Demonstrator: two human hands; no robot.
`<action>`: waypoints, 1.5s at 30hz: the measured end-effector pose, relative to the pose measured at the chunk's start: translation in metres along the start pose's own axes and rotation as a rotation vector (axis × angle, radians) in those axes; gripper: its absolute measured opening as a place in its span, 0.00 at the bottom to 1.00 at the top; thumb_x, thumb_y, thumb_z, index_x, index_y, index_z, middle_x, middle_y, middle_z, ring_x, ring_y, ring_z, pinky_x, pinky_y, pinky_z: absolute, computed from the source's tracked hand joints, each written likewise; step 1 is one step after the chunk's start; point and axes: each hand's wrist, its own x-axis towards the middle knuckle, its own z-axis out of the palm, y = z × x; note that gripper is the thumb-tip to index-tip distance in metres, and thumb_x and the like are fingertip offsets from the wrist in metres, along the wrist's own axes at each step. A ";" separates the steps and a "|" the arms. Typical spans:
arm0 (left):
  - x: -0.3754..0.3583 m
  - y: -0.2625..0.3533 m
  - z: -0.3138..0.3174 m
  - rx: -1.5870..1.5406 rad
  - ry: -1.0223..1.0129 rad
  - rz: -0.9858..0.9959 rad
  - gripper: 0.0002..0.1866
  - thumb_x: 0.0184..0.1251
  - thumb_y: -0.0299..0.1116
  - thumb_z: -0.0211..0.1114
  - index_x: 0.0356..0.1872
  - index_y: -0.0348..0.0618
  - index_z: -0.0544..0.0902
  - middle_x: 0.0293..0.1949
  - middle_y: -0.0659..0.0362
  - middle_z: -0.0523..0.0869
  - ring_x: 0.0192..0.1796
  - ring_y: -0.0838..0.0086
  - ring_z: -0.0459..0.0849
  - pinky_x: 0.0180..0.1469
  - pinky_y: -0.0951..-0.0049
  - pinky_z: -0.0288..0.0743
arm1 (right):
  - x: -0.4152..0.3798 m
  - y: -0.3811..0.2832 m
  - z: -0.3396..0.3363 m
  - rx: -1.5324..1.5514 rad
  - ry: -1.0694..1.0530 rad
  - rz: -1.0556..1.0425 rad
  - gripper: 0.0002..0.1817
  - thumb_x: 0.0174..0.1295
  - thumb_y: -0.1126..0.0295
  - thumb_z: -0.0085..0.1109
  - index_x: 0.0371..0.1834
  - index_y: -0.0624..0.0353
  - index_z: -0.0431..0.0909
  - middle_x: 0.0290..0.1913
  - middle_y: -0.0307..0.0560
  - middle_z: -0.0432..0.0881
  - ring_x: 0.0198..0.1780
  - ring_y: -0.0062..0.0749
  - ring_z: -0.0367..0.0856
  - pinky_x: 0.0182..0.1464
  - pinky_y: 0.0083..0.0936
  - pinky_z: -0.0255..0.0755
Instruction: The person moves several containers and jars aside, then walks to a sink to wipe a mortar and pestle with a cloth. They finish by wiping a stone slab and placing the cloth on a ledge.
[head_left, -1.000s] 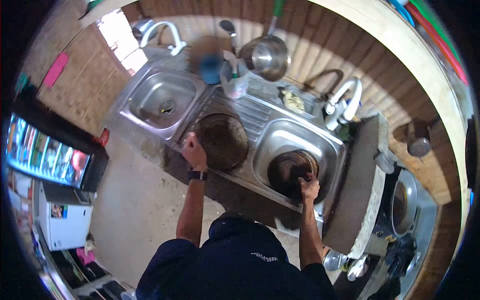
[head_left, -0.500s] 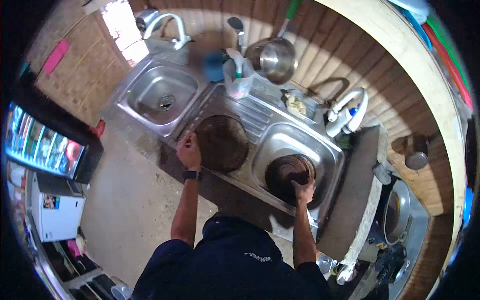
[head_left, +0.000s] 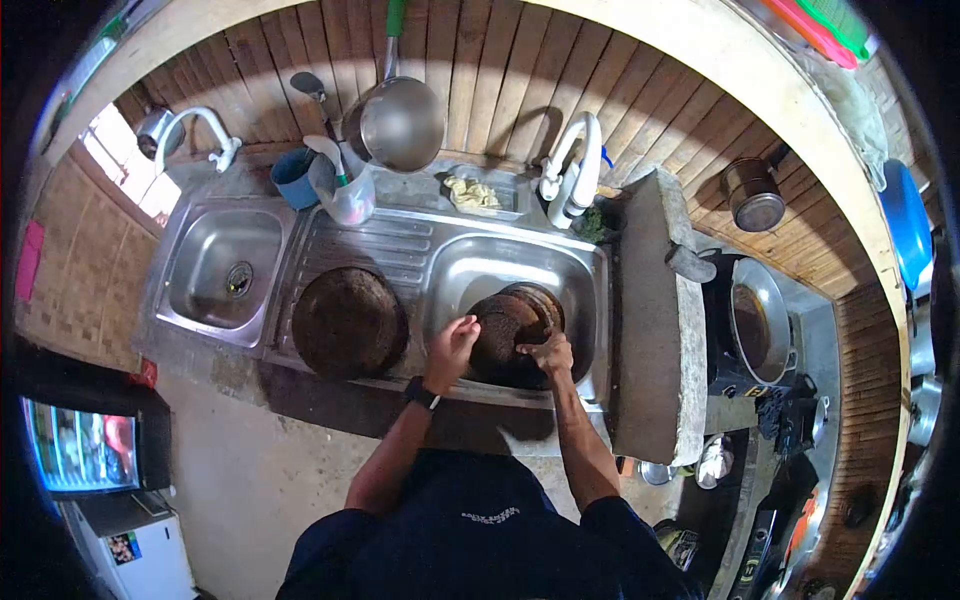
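Note:
In the right sink basin (head_left: 460,272), my right hand (head_left: 550,354) grips a dark, round, crusted pan (head_left: 500,325) that leans inside the basin. My left hand (head_left: 453,348) is at the basin's near left edge, beside that pan, with its fingers curled together; whether anything is between them is too small to tell. A second dark round pan (head_left: 348,322) lies on the ribbed drainboard (head_left: 385,238) to the left of the basin. The undersides of my fingers are hidden.
A white faucet (head_left: 583,150) rises behind the basin. Left of it are a tray with a yellowish cloth (head_left: 472,193), a clear container (head_left: 352,200) and a blue mug (head_left: 294,178). A concrete divider (head_left: 650,330) borders the basin's right side, with a wok (head_left: 760,320) beyond.
My left hand has moved right, from beside the drainboard pan to the right basin. The camera view has turned and shifted. My right hand stays on the pan in the basin.

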 end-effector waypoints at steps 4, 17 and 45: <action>0.007 -0.038 0.011 -0.063 -0.082 -0.543 0.37 0.70 0.64 0.55 0.67 0.44 0.73 0.60 0.47 0.79 0.62 0.62 0.78 0.61 0.63 0.73 | -0.011 0.003 -0.006 -0.067 -0.039 -0.282 0.44 0.38 0.51 0.82 0.61 0.55 0.74 0.53 0.57 0.83 0.56 0.49 0.82 0.56 0.39 0.76; -0.052 0.030 -0.045 -0.594 0.295 -0.613 0.21 0.72 0.37 0.56 0.62 0.40 0.73 0.52 0.53 0.79 0.56 0.63 0.79 0.57 0.58 0.76 | -0.122 -0.031 -0.070 0.577 -0.255 -0.761 0.11 0.59 0.67 0.68 0.42 0.58 0.84 0.42 0.47 0.88 0.45 0.36 0.86 0.48 0.34 0.78; -0.028 0.088 -0.012 -0.014 0.293 0.219 0.24 0.84 0.44 0.42 0.28 0.39 0.71 0.27 0.69 0.68 0.32 0.84 0.61 0.32 0.77 0.60 | -0.136 -0.126 -0.036 0.182 0.239 -1.356 0.34 0.63 0.76 0.50 0.75 0.66 0.57 0.76 0.64 0.58 0.77 0.56 0.55 0.78 0.45 0.46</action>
